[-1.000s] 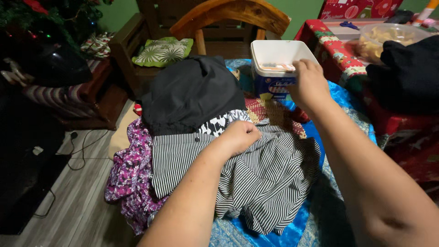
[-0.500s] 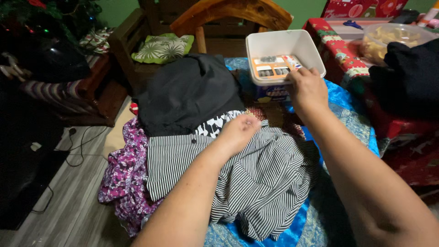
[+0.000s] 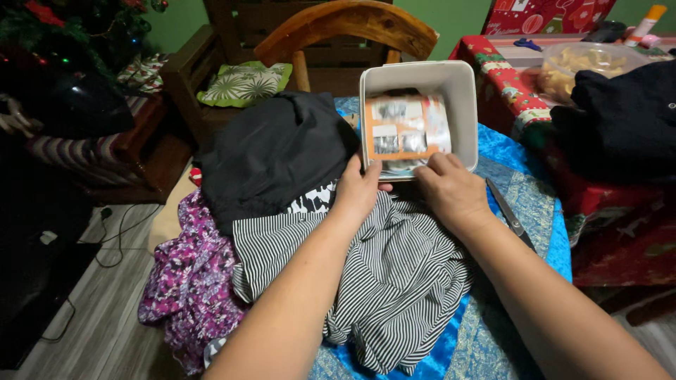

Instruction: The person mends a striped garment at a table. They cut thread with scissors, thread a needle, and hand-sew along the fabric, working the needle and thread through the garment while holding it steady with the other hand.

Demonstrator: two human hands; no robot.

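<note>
Blue cloth (image 3: 524, 151) under both hands (image 3: 359, 193) (image 3: 451, 191) tilting a white tub (image 3: 419, 77), contents blurred.

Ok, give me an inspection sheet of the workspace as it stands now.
Surface: table under a blue patterned cloth.
Job's things: white plastic tub, tilted toward the camera, orange-edged card packets inside; striped garment under both hands.
Clutter: black garment, purple floral fabric, scissors, clear bowl.
Hands: left hand and right hand both at the tub's near rim.
Cables: black cord on the floor.
Surroundings: wooden chair, leaf-print cushion, green wall.
</note>
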